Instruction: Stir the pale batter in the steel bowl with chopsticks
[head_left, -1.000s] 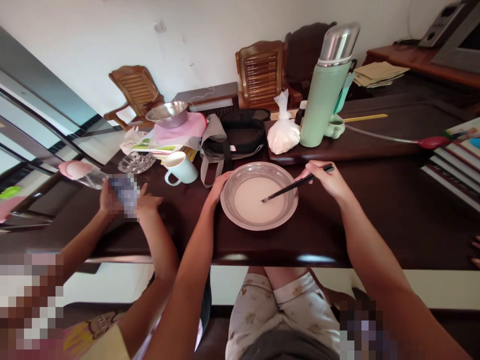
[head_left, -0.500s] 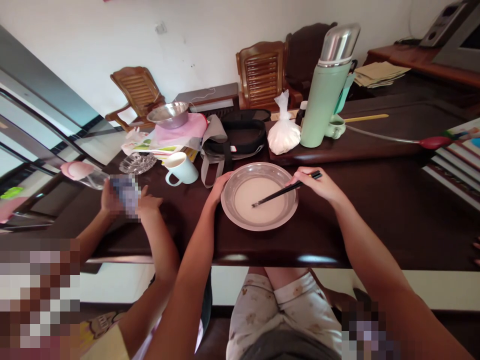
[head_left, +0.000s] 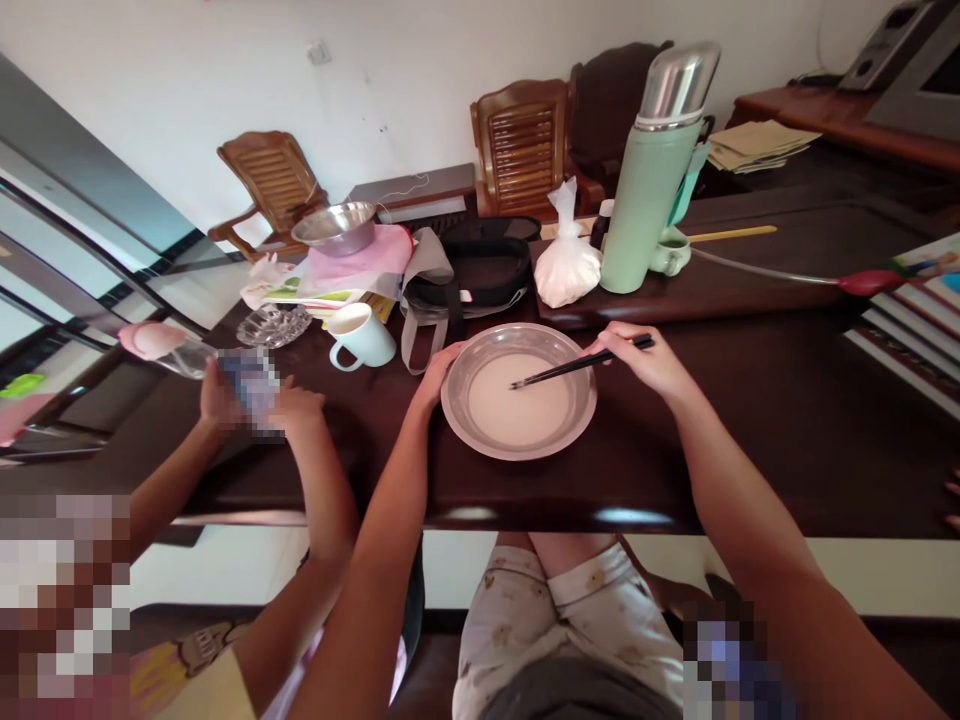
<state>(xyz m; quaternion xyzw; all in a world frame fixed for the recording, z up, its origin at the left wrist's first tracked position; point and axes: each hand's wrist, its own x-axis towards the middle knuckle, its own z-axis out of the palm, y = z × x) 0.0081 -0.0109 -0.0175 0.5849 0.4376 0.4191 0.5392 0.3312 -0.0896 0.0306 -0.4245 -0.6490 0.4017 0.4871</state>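
Steel basin of pale batter at the near table edge, steadied by left hand with fingers curled over its left rim; right hand pinched tight on black chopsticks, tips now swung from basin's left-centre toward its far middle since half a second ago, so stirring evidently in progress. Counted around the basin: one pair of chopsticks, one mug, one green thermos, one tied bag, two wooden chairs, another person's two hands to the left.

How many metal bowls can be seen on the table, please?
2: the wide metal bowl of white liquid under the chopsticks, and a smaller metal bowl at the far left. Others may be hidden.
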